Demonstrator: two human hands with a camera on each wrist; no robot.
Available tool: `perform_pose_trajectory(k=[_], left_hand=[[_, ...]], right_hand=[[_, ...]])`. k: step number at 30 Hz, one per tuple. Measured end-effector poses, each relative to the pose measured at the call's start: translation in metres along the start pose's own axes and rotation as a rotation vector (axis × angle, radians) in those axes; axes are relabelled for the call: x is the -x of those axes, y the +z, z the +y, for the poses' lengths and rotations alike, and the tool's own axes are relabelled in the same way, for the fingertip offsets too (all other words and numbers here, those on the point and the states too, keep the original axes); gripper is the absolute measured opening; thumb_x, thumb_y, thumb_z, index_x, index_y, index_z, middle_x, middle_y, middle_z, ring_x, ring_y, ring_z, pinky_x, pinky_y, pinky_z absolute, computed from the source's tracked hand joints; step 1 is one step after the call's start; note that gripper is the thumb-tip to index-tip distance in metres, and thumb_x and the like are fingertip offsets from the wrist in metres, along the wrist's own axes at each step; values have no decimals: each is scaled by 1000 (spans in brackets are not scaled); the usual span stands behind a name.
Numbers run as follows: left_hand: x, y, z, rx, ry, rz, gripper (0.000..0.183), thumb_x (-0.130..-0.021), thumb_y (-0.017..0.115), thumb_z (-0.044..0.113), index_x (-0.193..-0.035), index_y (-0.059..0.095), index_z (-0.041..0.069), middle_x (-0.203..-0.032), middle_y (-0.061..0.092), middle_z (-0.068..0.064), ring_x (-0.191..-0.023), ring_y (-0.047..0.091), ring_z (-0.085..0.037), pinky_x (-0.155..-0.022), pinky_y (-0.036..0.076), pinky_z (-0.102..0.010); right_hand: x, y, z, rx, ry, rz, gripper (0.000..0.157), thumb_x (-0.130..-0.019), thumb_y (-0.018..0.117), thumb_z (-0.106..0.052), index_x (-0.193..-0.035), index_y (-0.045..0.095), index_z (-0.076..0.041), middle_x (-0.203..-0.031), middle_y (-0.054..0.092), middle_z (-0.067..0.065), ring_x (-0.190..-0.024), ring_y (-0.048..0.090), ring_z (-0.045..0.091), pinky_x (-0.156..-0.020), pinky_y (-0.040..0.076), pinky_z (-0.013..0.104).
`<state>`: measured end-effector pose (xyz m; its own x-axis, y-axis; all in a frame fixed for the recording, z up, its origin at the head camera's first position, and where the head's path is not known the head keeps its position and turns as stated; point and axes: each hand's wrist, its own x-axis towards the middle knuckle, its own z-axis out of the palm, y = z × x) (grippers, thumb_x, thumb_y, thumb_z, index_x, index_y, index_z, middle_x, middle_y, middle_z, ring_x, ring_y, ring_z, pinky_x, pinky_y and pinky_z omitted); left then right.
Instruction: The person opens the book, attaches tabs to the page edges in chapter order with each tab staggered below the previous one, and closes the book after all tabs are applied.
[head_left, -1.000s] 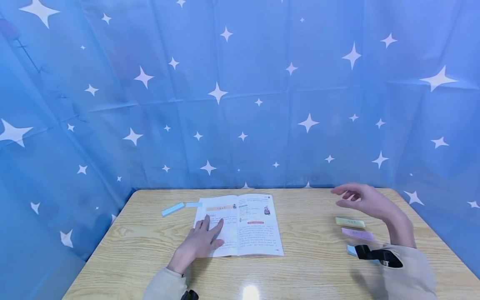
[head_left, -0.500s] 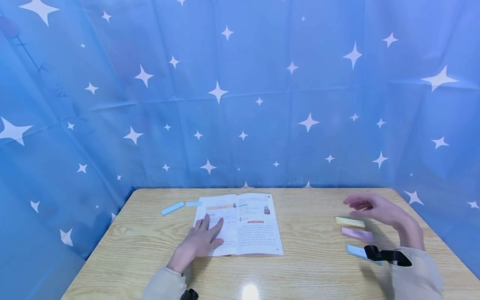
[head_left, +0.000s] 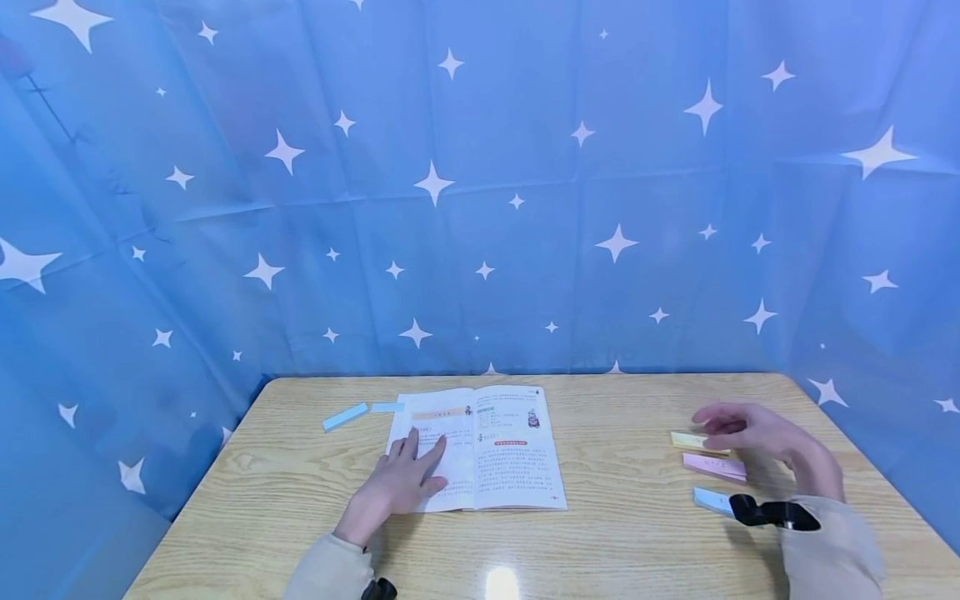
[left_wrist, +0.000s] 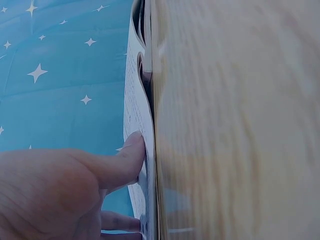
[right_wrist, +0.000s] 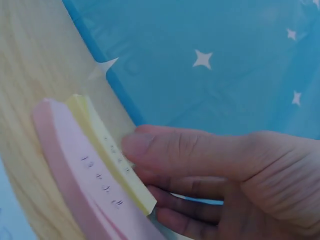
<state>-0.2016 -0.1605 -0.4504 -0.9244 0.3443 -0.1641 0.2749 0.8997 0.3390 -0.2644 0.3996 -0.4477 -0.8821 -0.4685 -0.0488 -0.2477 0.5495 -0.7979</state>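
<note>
My left hand (head_left: pixel 401 479) rests with fingers spread on the left page of an open book (head_left: pixel 517 483). The left wrist view shows its thumb (left_wrist: pixel 127 157) on the page near the lower edge. At the right, my right hand (head_left: pixel 765 437) reaches over a pad of yellow sticky notes (head_left: pixel 686 440). Thumb tip and forefinger tip lie right at the pad's far long edge in the right wrist view; whether they pinch a note I cannot tell. A pink sticky-note pad (right_wrist: pixel 92 175) with handwriting lies alongside, nearer the wrist.
A blue sticky-note pad (head_left: pixel 712 500) lies below the pink one, partly hidden by the black wrist strap (head_left: pixel 776 512). Left of the book is another blue pad (head_left: pixel 345 417). One blue strip (head_left: pixel 386 407) overlaps the book's left edge. A starry blue curtain (head_left: pixel 525 317) hangs behind the table.
My right hand first moved right and toward me, then lowered to the yellow pad, its thumb now over it. The left hand has stayed on the page.
</note>
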Motion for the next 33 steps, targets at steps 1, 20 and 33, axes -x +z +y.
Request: perform_pose_trajectory(k=[1,20,33], left_hand=[[0,0,0,-1,-1,0,61,-105,52,38,-158,37,12,-159,18,-34,-143,23,-53,-108,28,-70],[1,-2,1,-9,-1,2,60,-105,52,37,-157,37,12,-159,19,-35,-143,23,-54,-108,28,-70],[2,-2,1,22,0,23,60,-104,55,37,-156,39,12,-158,21,-35,-143,24,-53,-109,29,-68]], right_hand=[[0,0,2,-6,8,0,39,-94,71,-9,-124,59,13,-114,65,16,-94,60,8,-78,52,22],[-5,9,0,-20,134,-10,26,-93,72,-7,-112,64,8,-99,64,13,-81,55,18,-69,48,29],[-6,13,-6,-44,209,17,25,-92,73,-9,-109,62,5,-96,62,13,-81,54,23,-68,49,31]])
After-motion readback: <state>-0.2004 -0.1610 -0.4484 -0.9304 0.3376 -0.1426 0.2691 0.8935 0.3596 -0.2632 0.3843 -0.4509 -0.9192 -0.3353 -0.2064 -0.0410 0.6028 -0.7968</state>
